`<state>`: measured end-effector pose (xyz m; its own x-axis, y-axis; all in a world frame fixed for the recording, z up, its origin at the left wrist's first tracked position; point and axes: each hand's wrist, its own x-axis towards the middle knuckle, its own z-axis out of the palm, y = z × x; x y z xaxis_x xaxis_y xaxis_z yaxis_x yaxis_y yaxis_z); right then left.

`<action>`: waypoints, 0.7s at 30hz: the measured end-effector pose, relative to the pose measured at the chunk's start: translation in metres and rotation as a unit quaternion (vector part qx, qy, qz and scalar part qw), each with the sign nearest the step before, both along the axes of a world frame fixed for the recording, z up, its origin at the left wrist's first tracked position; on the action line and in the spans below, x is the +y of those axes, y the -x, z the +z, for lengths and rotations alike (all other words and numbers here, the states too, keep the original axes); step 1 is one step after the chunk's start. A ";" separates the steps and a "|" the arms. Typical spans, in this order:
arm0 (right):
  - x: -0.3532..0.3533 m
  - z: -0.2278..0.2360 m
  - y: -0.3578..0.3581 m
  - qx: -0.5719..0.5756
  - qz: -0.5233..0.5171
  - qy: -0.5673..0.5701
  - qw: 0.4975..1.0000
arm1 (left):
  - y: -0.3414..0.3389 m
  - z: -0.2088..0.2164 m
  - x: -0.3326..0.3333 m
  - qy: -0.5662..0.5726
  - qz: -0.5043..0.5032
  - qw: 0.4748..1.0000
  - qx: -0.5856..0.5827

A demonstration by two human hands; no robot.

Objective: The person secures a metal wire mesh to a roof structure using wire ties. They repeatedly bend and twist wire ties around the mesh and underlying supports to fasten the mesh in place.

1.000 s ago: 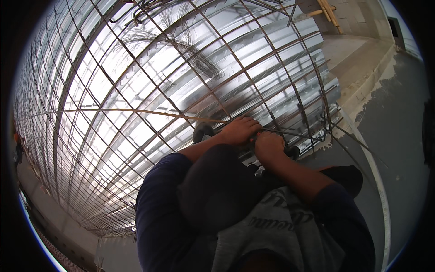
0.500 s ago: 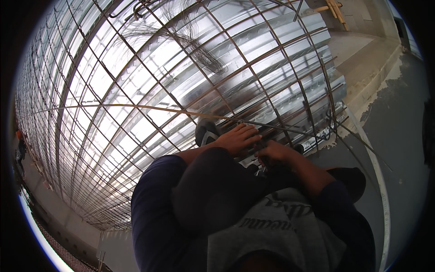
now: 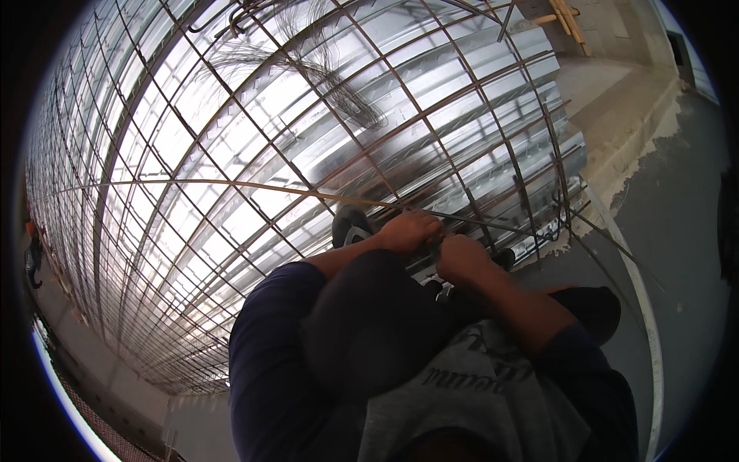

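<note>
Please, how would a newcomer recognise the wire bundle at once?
Find the ribbed metal sheet under a grid of brown bars. Above the left hand in the picture lies the wire bundle. Unlike the stiff bars, its dark strands are thin and fan out loosely at one end.

"And we've got print in play! Where is it?"

"Low in the view, on the grey shirt [image 3: 446, 423]: dark, slanted lettering [image 3: 477, 377], script-like!"

"How's it sitting?"

"One line runs across the cloth, further dark strokes just above, and the whole lot bends with the folds, partly lost in the creases!"
</note>
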<state>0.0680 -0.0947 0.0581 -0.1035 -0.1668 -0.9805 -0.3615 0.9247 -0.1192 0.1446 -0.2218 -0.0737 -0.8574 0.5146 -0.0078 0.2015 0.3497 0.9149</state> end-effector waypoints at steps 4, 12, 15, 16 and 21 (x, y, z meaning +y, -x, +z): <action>0.056 -0.027 -0.004 0.042 -0.086 0.050 0.994 | -0.007 0.010 -0.005 0.008 -0.034 0.994 0.101; 0.065 -0.037 -0.010 -0.316 -0.532 -0.006 0.786 | -0.002 0.020 -0.009 0.034 -0.017 0.996 0.085; 0.065 -0.030 -0.013 -0.354 -0.611 -0.009 0.708 | -0.001 0.022 -0.006 0.067 -0.019 0.996 0.063; 0.059 -0.024 -0.007 -0.328 -0.587 -0.018 0.740 | 0.000 0.018 -0.004 0.082 -0.024 0.994 0.063; 0.047 -0.022 -0.024 0.066 -0.100 0.075 0.990 | 0.001 0.007 -0.003 0.042 -0.013 0.993 0.108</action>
<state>0.0916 -0.0474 0.0364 -0.2757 -0.2733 -0.9216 -0.1945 0.9547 -0.2250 0.1440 -0.2247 -0.0667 -0.8301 0.5419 0.1315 0.4000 0.4144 0.8175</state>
